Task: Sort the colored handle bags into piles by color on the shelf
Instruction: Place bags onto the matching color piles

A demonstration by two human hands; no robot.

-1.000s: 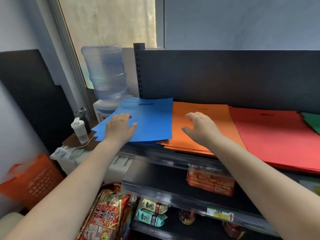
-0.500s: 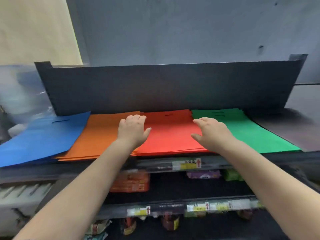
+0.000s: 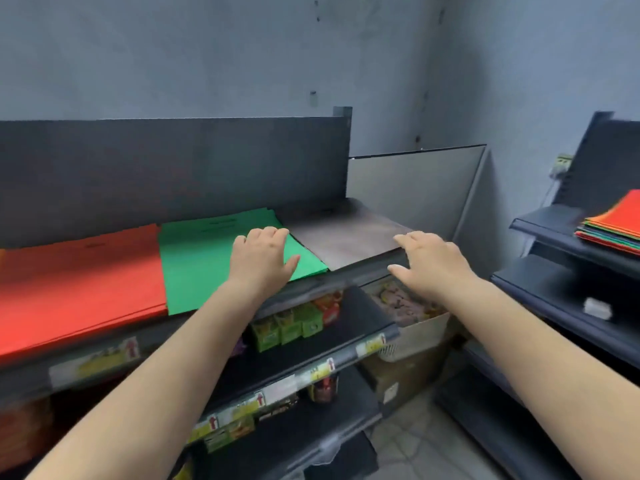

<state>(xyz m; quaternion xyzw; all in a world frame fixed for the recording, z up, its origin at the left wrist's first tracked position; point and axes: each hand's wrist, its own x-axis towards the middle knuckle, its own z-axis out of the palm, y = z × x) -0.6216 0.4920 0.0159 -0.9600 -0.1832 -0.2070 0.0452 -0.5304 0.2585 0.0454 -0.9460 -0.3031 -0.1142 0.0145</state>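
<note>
Both hands shifted right: left hand flat on green pile, fingers relaxed; right hand spread, empty, over grey pile at 3 o'clock.

Grey-blue walls meet in a corner at far right. A second dark shelving unit stands at right. Pale tiled floor shows between the units.

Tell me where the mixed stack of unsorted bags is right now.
In the head view, the mixed stack of bags lies at the far right on a separate dark shelf unit, beyond the right hand and apart from the green pile.
</note>
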